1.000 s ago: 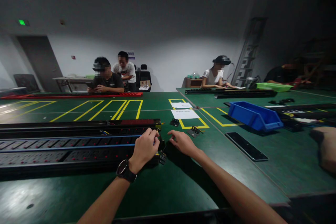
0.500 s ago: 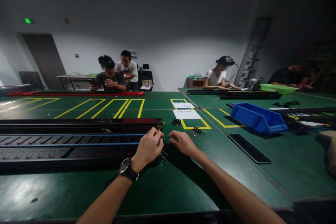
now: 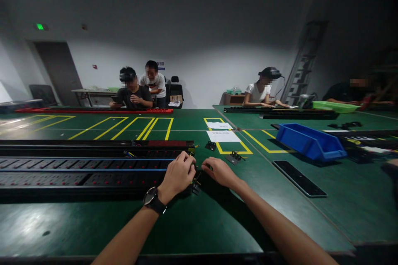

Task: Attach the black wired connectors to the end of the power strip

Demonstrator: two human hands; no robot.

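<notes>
Long black strips (image 3: pixel 124 180) with rows of sockets and red dots lie side by side on the green table. At their right end my left hand (image 3: pixel 178 174), with a watch on its wrist, is closed with bent fingers over the tip of a strip. What lies under those fingers is hidden. Just right of it my right hand (image 3: pixel 219 172) is closed, thumb and fingers drawn together; any small thing between them is too small to make out. Below the left fingertips sits a small black end piece (image 3: pixel 195 187) with wires.
Two black brackets, one near (image 3: pixel 210 145) and one further right (image 3: pixel 235 157), lie beyond my right hand. Paper sheets (image 3: pixel 223 136), a phone (image 3: pixel 300 179) and a blue bin (image 3: pixel 311 140) are on the table (image 3: pixel 233 227). Several people work across it.
The whole view has shifted slightly, so everything sits a little further right. Both hands keep nearly the same pose at the strip's end. A person at the back left has turned their head.
</notes>
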